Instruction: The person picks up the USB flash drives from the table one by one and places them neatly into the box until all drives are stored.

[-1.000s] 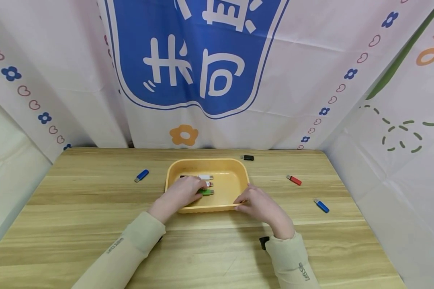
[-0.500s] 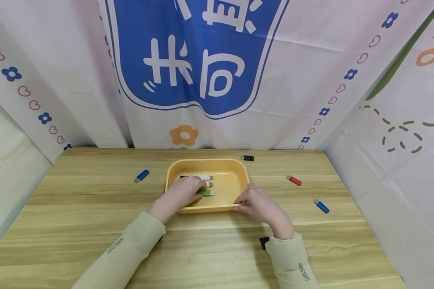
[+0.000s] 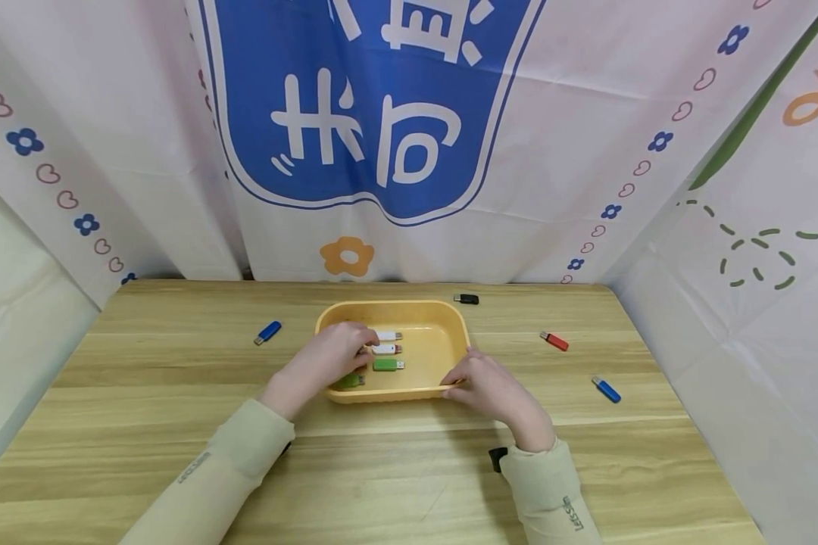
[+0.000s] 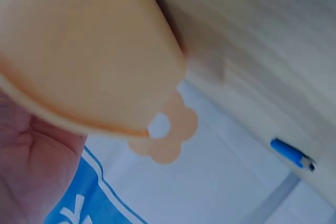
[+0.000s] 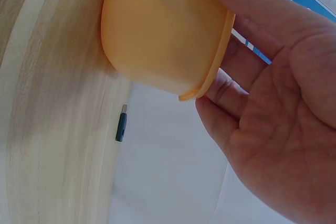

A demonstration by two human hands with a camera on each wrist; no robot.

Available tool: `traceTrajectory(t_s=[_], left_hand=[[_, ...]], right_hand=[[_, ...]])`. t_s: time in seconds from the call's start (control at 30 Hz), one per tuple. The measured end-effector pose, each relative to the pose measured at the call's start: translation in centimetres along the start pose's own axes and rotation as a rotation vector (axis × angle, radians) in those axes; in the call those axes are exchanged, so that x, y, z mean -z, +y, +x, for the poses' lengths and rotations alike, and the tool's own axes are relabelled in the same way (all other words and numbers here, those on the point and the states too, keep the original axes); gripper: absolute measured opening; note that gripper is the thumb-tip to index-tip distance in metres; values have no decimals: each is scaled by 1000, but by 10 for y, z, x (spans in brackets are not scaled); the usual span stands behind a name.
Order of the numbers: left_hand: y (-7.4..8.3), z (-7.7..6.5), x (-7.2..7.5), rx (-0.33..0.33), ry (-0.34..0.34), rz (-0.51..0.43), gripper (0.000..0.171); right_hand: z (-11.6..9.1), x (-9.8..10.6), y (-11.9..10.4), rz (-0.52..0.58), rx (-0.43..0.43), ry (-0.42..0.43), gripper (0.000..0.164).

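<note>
A yellow plastic tray (image 3: 436,306) stands mid-table. Inside it lie a white USB stick (image 3: 386,335), a white-and-red USB stick (image 3: 385,349), a green USB stick (image 3: 385,365) and a yellow-green one (image 3: 351,381). My left hand (image 3: 327,357) reaches over the tray's left side, thumb and forefinger apart near the plugless ends of the sticks. It covers part of the tray's left end; its fingertips are hidden by the tray wall in the left wrist view. My right hand (image 3: 487,387) pinches the tray's front right rim, thumb outside and fingers inside (image 5: 283,98).
Blue USB sticks lie left (image 3: 268,332) and right (image 3: 606,389) of the tray. A red USB stick (image 3: 554,341) is also on the right, and a black one (image 3: 466,299) sits behind the tray. A printed curtain (image 3: 552,151) hangs along the table's back edge.
My left hand has drawn back leftward, uncovering the green, white-and-red and yellow-green USB sticks, which stay in the tray. The right hand keeps its hold on the rim.
</note>
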State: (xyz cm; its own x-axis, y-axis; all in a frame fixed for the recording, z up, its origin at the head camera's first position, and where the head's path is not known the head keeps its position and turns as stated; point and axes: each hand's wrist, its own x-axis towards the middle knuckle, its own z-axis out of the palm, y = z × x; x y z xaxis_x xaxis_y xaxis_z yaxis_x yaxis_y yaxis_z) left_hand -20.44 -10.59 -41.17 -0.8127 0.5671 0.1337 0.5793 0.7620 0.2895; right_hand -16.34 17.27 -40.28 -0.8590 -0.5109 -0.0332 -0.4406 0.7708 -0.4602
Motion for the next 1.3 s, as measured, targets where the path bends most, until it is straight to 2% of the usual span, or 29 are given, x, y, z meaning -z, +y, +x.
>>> traceTrajectory(t_s=[0.13, 0.37, 0.47, 0.57, 0.8, 0.93, 1.13, 1.3], left_hand=[[-10, -3, 10, -18, 92, -18, 14], [-41, -14, 25, 18, 236, -25, 20], [-56, -19, 27, 7, 280, -28, 20], [-69, -24, 27, 14, 294, -35, 23], [-91, -37, 23, 72, 219, -14, 28], [-102, -43, 20, 88, 150, -16, 29], [-115, -51, 17, 152, 20, 11, 34], [-122, -56, 14, 170, -36, 10, 41]], right_hand=[[0, -1, 1, -1, 4, 5, 9], [0, -1, 1, 7, 11, 6, 9], [-1, -1, 1, 9, 15, 6, 9], [-1, -1, 1, 12, 10, 4, 9], [-1, -1, 2, 13, 0, 1, 9], [-1, -1, 2, 9, 12, 6, 9], [-1, -1, 1, 13, 22, 9, 9], [-1, 0, 1, 8, 20, 6, 9]])
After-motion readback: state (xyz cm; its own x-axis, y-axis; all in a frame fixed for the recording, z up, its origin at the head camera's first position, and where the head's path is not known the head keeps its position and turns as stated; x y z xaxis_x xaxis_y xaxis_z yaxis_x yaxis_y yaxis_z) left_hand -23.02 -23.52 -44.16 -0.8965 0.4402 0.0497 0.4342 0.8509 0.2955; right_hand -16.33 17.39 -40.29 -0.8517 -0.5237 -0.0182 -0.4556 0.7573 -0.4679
